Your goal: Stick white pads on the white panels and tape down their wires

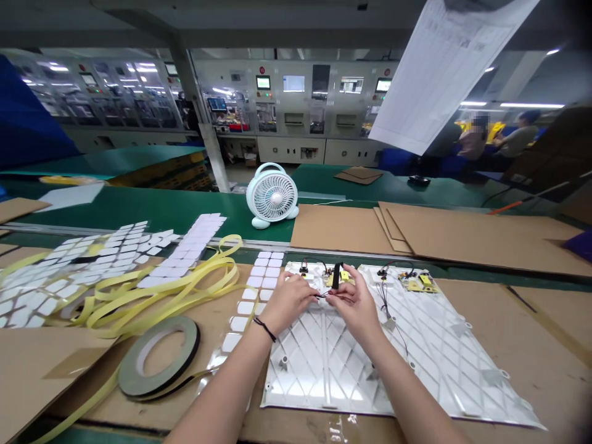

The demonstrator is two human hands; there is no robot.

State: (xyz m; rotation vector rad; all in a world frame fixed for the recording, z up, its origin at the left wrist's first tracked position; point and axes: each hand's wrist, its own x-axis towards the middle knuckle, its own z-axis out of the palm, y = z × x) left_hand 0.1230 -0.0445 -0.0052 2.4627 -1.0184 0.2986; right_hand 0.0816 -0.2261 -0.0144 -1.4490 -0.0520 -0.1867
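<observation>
Two white plastic panels (305,364) with ribbed undersides lie side by side before me. Over the upper part of the left one, my left hand (295,299) pinches thin wires (322,295). My right hand (354,299) closes on the same wires between thumb and fingers. A short black strip (337,276) stands upright at my right index fingertip, apparently stuck to it. Beneath the fingers, a circuit board (329,276) with a yellow part is partly hidden. On the right panel sit another circuit board (419,282) and loose dark wires (385,302).
A roll of black-and-grey tape (189,342) lies at left, beside tangled yellow strips (217,271) and sheets of white stickers (189,250). A small fan (272,196) stands behind. Flat cardboard (467,231) is at back right. A paper sheet (448,74) hangs overhead; people sit far right.
</observation>
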